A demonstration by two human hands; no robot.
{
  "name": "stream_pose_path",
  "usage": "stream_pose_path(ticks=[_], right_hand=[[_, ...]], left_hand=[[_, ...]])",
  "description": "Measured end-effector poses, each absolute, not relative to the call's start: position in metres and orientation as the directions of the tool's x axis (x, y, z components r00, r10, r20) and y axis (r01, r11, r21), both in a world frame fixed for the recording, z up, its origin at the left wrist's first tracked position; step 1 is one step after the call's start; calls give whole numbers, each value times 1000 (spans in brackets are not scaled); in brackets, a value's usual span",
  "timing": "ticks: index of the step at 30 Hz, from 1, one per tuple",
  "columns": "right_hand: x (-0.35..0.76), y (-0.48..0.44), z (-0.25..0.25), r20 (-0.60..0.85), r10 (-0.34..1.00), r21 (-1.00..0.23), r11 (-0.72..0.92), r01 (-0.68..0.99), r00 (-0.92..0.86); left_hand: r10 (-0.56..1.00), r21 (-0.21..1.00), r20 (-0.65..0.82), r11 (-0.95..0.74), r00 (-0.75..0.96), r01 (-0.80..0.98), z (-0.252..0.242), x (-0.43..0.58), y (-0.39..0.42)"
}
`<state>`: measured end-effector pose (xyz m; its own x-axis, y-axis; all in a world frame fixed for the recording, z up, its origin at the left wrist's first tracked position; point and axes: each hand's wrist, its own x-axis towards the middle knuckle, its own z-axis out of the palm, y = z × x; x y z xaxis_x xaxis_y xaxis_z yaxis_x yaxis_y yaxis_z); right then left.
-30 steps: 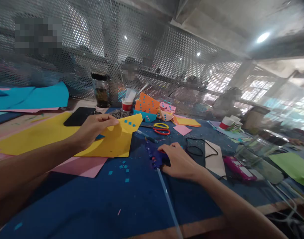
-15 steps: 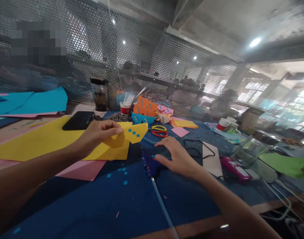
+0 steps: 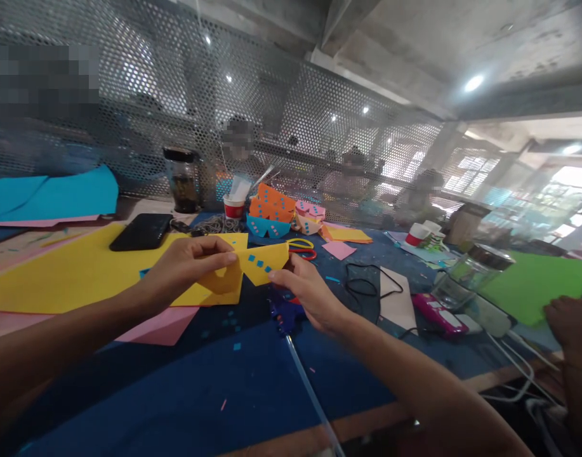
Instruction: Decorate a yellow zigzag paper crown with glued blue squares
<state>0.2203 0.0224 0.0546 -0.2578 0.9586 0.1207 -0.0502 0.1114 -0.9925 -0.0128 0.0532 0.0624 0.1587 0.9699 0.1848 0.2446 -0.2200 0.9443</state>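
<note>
A blue desk (image 3: 176,400) is spreading across the view, and a large yellow sheet (image 3: 76,266) is lying on its left part. Above the desk, just in front of the sheet, the left hand (image 3: 193,263) is pinching a small yellow paper piece (image 3: 274,256) by one end, thumb and fingertips closing together. The right hand (image 3: 310,289) is gripping the other end, its thumb pressing the front and its fingers curling behind. The piece is looking flat and thin, with a notch breaking its lower edge; its long axis is running left to right, nearly level, the upper edge rising slightly rightward. Both ends are hiding under the fingers, and the left part is blending into the sheet behind, so its outline is hard to make out. Below, a purple glue gun (image 3: 284,317) is lying with its handle partly covered by the right hand. Scissors (image 3: 306,240) are showing only their handles. Three small blue squares (image 3: 259,263) are sloping down rightward across the piece.
</note>
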Motion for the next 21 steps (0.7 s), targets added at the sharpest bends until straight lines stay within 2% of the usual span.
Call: stream_pose_path(ticks=[21], right_hand=[[217,19,51,125,969,-991,134,27,-213]], left_hand=[[963,918,206,-252,177,305,61,-7,48]])
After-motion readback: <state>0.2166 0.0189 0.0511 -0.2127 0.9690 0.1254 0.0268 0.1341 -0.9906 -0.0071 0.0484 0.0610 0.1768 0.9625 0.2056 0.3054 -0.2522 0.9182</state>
